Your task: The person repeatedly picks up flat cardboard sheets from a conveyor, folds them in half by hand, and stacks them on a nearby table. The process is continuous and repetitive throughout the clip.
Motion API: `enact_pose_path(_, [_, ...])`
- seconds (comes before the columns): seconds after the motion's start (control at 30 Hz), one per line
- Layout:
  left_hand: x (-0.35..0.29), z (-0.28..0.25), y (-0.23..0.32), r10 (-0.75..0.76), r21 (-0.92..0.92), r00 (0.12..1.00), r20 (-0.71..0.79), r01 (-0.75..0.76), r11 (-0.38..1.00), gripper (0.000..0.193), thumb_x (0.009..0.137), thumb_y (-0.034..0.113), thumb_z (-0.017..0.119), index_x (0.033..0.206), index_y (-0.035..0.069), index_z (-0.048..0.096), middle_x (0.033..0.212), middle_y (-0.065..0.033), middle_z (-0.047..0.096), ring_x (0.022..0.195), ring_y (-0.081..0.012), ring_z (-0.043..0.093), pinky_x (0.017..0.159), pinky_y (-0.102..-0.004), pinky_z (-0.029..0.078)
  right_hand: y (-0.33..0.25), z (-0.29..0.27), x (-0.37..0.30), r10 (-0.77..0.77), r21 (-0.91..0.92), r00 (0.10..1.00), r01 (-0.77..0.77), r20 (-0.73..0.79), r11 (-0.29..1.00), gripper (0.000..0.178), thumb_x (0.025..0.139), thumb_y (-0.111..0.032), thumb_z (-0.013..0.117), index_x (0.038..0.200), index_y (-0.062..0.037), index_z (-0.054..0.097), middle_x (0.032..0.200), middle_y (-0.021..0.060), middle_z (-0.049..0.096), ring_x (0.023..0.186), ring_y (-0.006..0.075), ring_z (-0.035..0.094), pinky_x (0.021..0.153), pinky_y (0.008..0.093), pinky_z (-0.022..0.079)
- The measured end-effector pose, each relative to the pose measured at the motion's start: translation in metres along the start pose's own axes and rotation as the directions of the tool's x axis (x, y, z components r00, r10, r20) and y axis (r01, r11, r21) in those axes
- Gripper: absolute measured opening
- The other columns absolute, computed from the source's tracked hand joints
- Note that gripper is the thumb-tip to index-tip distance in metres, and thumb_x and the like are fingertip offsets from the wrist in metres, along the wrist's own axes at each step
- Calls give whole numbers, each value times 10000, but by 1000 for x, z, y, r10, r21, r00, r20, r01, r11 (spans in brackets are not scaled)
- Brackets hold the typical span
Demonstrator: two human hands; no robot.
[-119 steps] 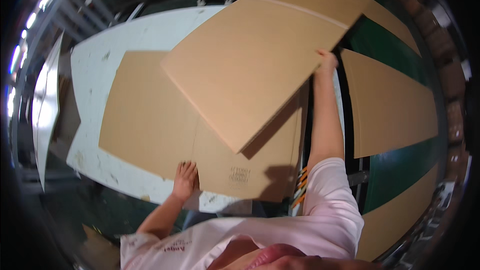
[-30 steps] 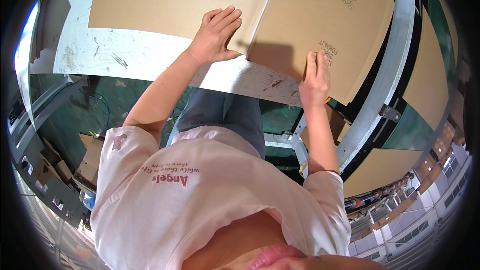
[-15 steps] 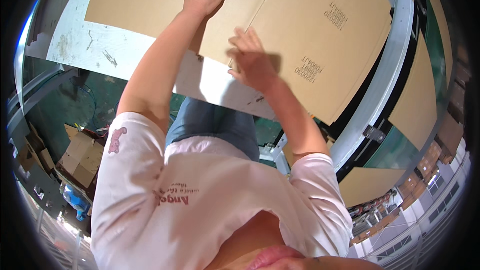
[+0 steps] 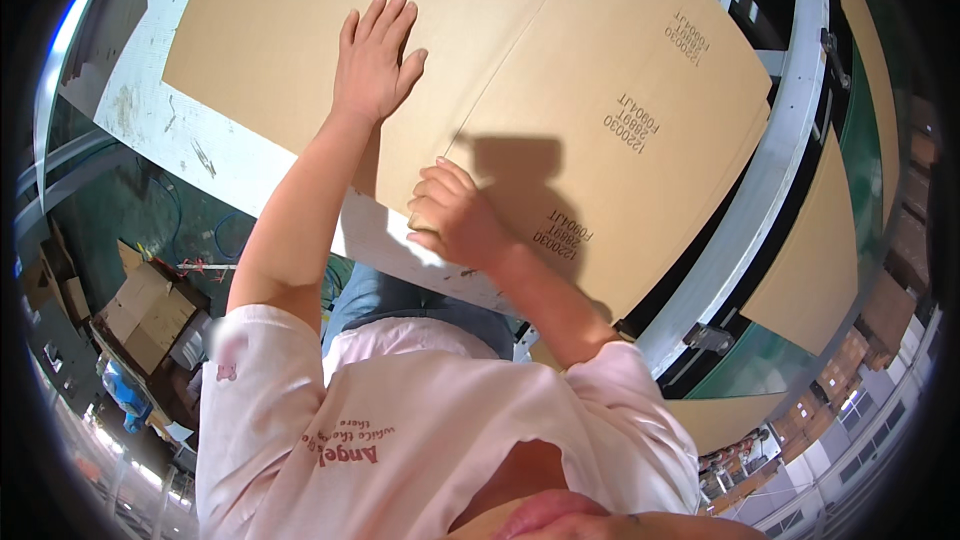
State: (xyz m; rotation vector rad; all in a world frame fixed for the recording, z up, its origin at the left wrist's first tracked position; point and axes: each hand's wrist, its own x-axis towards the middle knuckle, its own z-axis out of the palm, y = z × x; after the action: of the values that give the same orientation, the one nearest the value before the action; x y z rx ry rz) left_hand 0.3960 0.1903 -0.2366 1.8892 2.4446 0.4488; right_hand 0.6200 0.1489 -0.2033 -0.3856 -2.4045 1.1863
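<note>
- The left hand [image 4: 372,70] lies spread on the cardboard sheet [image 4: 560,70], palm down, fingers pointing away from the body, thumb held out to the right.
- The right hand [image 4: 455,212] is at the sheet's near edge, by the lower end of a crease, with its fingers bent; whether it pinches the edge cannot be told.
- The sheet lies flat on a white table [image 4: 150,105], whose scuffed top shows to the left and along the near side.
- Dark print runs along the right part of the sheet, and a shadow falls beside the right hand.
- To the right of the sheet runs a metal rail [image 4: 795,135]; beyond it, another piece of cardboard [image 4: 810,250] rests on a green surface [image 4: 755,360].
- At lower left, a cardboard box [image 4: 148,315] sits below table height.
</note>
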Motion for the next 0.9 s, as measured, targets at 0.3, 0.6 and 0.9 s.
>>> enact_pose_path(0.3, [3, -7, -5, -11, -23, 998, 59, 12, 1000, 624, 865, 356, 538, 1429, 117, 416, 1514, -85, 357, 1420, -283, 270, 1167, -483, 139, 118, -188, 134, -404, -359, 907, 338, -124, 870, 199, 714, -120, 715, 665, -70, 529, 654, 65, 485, 699, 279, 509, 762, 403, 443])
enact_pose_path(0.6, [3, -7, 4, 2, -43, 997, 74, 1, 999, 655, 816, 378, 580, 1408, 131, 446, 1507, -81, 368, 1407, -295, 290, 1156, -499, 151, 172, -152, 127, -208, -276, 972, 172, -107, 946, 282, 696, -57, 729, 592, -58, 467, 664, 62, 474, 715, 276, 490, 757, 385, 448])
enact_pose_path(0.9, [1, -8, -2, -23, -14, 998, 57, 24, 1000, 647, 838, 379, 562, 1423, 141, 419, 1517, -71, 351, 1406, -299, 281, 1154, -504, 145, 166, -154, 125, -160, -144, 986, 152, -43, 978, 156, 708, -100, 734, 721, -38, 592, 909, 94, 571, 969, 332, 528, 899, 457, 428])
